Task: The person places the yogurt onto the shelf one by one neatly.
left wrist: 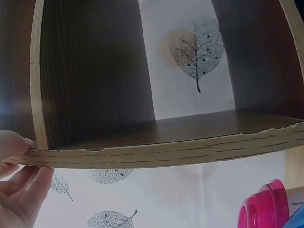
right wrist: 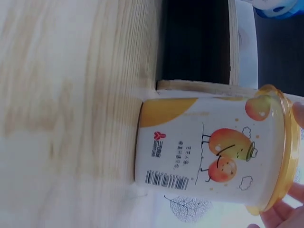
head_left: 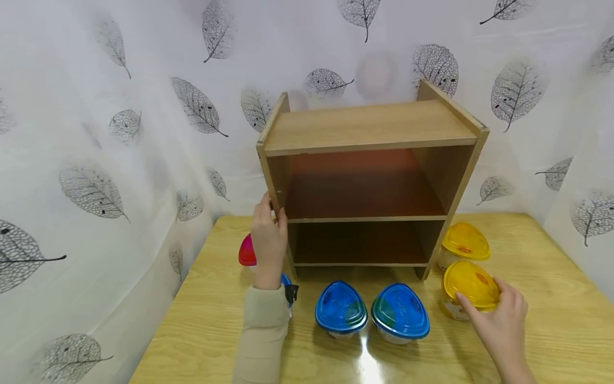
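A small wooden shelf (head_left: 371,128) stands on the table. My left hand (head_left: 269,240) grips the front edge of its left side panel, thumb on one face and fingers on the other, as the left wrist view shows too. At the right, my right hand (head_left: 503,320) holds a yellow-lidded tub (head_left: 471,285) by its lid, thumb on the near side and fingers on the far side. In the right wrist view this white tub (right wrist: 209,147) has fruit drawings and a barcode, with its base at the tabletop.
Another yellow-lidded tub (head_left: 465,242) stands behind, beside the shelf. Two blue-lidded tubs (head_left: 341,306) (head_left: 400,312) sit before the shelf. A pink-lidded tub (head_left: 247,252) and another blue lid (head_left: 285,280) are partly hidden by my left arm. A leaf-patterned curtain (head_left: 144,160) surrounds the table.
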Demonstrator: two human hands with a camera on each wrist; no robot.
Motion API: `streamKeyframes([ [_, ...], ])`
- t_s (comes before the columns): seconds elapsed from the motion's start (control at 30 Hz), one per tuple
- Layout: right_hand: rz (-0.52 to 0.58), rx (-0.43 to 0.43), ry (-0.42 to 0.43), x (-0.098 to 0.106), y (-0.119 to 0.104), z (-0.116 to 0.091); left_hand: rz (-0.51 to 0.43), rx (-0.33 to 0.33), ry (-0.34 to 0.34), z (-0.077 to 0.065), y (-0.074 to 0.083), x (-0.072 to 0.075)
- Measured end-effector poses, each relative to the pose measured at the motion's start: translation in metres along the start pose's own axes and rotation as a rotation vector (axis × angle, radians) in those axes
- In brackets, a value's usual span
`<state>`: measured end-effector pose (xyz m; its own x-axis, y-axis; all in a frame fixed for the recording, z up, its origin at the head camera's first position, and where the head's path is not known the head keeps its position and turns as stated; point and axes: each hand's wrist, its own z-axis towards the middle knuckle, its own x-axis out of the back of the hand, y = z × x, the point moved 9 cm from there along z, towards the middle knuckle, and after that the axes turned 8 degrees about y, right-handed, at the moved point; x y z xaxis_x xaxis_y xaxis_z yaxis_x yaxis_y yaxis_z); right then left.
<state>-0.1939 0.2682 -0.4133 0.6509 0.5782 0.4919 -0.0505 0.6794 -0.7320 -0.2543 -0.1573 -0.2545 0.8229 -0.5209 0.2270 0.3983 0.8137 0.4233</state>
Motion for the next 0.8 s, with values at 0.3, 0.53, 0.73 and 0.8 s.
streamKeyframes([
  [0.3, 0.004, 0.060, -0.057, 0.003, 0.000, 0.002, -0.014, 0.005, -0.006, 0.000, 0.002, 0.001],
  [0.53, -0.015, 0.180, 0.068, 0.008, -0.017, 0.005, -0.012, 0.022, -0.013, 0.000, 0.002, 0.000],
  [0.73, -0.118, 0.162, 0.062, 0.001, -0.021, 0.007, 0.001, 0.022, -0.013, 0.001, 0.002, 0.000],
  [0.8, -0.145, 0.149, 0.051, -0.001, -0.020, 0.007, -0.003, 0.023, -0.013, 0.001, 0.002, 0.000],
])
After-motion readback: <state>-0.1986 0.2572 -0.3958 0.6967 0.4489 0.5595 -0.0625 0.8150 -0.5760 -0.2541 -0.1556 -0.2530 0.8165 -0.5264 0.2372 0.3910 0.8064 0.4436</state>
